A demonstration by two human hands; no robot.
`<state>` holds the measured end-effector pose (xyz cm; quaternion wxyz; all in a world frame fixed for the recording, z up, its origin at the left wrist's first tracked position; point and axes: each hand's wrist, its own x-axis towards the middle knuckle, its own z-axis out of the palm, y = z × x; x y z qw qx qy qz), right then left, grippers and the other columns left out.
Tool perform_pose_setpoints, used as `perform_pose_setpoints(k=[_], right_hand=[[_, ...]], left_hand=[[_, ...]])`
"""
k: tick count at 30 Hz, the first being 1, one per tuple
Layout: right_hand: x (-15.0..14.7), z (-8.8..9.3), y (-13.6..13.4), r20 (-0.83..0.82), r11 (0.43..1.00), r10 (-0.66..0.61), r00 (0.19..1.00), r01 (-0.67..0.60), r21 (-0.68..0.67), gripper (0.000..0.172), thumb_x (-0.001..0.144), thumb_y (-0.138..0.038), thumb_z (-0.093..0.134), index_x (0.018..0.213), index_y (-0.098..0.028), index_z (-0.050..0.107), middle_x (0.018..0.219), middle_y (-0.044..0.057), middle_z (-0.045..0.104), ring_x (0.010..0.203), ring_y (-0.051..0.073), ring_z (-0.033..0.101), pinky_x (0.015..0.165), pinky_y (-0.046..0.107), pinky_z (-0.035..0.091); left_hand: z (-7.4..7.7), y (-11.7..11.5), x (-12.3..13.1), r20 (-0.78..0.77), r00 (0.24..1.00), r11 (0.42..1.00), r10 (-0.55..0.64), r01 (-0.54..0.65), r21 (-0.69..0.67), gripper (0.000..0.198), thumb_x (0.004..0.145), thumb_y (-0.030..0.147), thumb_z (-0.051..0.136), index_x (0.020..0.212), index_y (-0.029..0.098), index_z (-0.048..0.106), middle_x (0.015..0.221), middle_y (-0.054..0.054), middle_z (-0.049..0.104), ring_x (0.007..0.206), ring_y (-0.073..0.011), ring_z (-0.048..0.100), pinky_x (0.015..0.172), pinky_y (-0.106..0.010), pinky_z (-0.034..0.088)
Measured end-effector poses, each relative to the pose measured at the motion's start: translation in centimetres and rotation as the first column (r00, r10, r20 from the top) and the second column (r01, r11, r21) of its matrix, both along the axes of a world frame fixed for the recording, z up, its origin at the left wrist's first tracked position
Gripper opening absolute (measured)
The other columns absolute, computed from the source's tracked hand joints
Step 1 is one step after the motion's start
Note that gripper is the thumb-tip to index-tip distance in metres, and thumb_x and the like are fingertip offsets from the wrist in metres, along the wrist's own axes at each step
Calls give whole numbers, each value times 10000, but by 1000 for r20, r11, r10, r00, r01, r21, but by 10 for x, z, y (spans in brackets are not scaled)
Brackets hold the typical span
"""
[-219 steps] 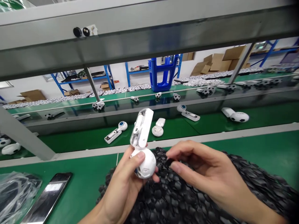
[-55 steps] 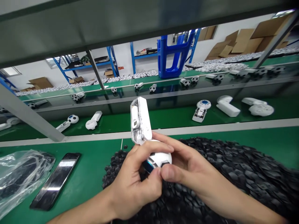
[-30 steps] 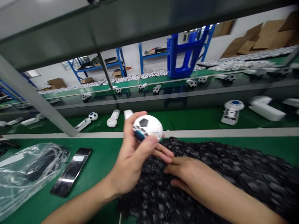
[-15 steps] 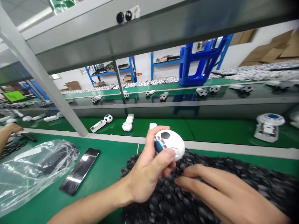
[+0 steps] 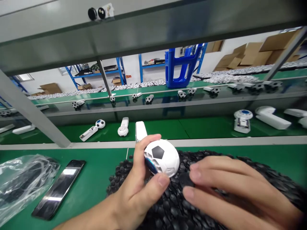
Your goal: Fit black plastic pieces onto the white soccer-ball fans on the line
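My left hand [image 5: 141, 188] is closed around a white football-patterned device [image 5: 169, 153]. The device has a rounded head with one black pentagon, a blue part at its side and a white handle pointing away from me. Just right of it, my right hand [image 5: 232, 185] pinches a small flat black piece [image 5: 185, 180] between thumb and fingers. Both hands are above a wide pile of small black pieces [image 5: 168, 204] on the green bench. The device and the black piece are close but seem apart.
A phone [image 5: 59, 188] and a clear plastic bag [image 5: 28, 179] lie at left. Beyond the bench edge runs a green conveyor belt [image 5: 168, 129] with several similar white devices [image 5: 243, 119]. A slanted metal post [image 5: 35, 108] and an overhead beam [image 5: 144, 38] frame the station. A blue stool [image 5: 179, 70] stands behind.
The view has swung right. My right hand has come up from the pile with a black piece at its fingertips. In my left hand the device has turned slightly, showing more of its handle.
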<state>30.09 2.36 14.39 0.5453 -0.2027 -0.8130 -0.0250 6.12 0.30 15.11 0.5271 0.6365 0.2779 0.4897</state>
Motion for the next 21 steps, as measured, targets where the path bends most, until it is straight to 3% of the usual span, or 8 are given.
perform_pose_setpoints(k=[3, 5, 8, 10, 14, 18, 21], right_hand=[[-9, 8, -5, -55, 994, -29, 998, 23, -106, 372, 1073, -69, 629, 1160, -371, 829, 1374, -32, 750, 1263, 201, 743, 1099, 313, 635], [-11, 15, -5, -76, 978, 16, 997, -31, -205, 323, 1070, -118, 686, 1140, -392, 842, 1322, -55, 814, 1163, 189, 815, 1015, 272, 680], [-13, 26, 0, -173, 908, 46, 984, -113, -403, 116, 1041, -246, 819, 1021, -360, 830, 996, -42, 863, 846, 176, 864, 735, 197, 718], [-14, 31, 5, -200, 859, 16, 980, -116, -499, 101, 991, -346, 899, 949, -331, 809, 858, -26, 829, 753, 197, 850, 638, 208, 713], [-18, 32, 9, -244, 766, -1, 970, -156, -624, 328, 857, -506, 996, 1092, -322, 862, 977, 47, 835, 980, 312, 852, 800, 347, 758], [-25, 25, 8, -322, 628, 2, 947, -252, -736, 600, 791, -587, 1018, 1305, -336, 835, 1157, 89, 828, 1205, 374, 794, 961, 439, 735], [-27, 18, 5, -378, 503, 12, 926, -332, -798, 726, 788, -589, 1021, 1429, -344, 785, 1283, 109, 814, 1305, 389, 753, 1039, 478, 707]], left_hand=[[3, -1, 1, 25, 1000, 996, 8, -6, -90, 521, 1180, 444, 583, 1635, 548, 353, 1299, 32, 625, 1107, -187, 567, 1037, -334, 464], [5, -3, 3, 30, 999, 991, 24, -20, -135, 516, 1181, 463, 579, 1639, 511, 347, 1308, 22, 627, 1123, -192, 570, 1057, -345, 461], [7, -4, 5, 7, 999, 991, 44, -43, -128, 528, 1178, 479, 578, 1648, 474, 336, 1299, 5, 636, 1142, -204, 587, 1086, -362, 474], [6, -5, 6, -6, 999, 993, 51, -51, -111, 523, 1184, 482, 562, 1652, 476, 329, 1294, 4, 639, 1150, -202, 596, 1084, -357, 488], [3, -4, 4, -40, 999, 997, 2, -5, -82, 542, 1198, 438, 545, 1671, 500, 289, 1387, 5, 642, 1229, -198, 610, 1147, -366, 477], [1, -3, 4, -78, 997, 1000, -17, 16, -20, 565, 1188, 415, 573, 1681, 481, 305, 1467, -22, 614, 1306, -227, 611, 1207, -419, 465], [3, -1, 9, -29, 1000, 999, -9, 8, -48, 518, 1171, 411, 612, 1635, 461, 388, 1483, -30, 606, 1329, -233, 614, 1196, -405, 489]])
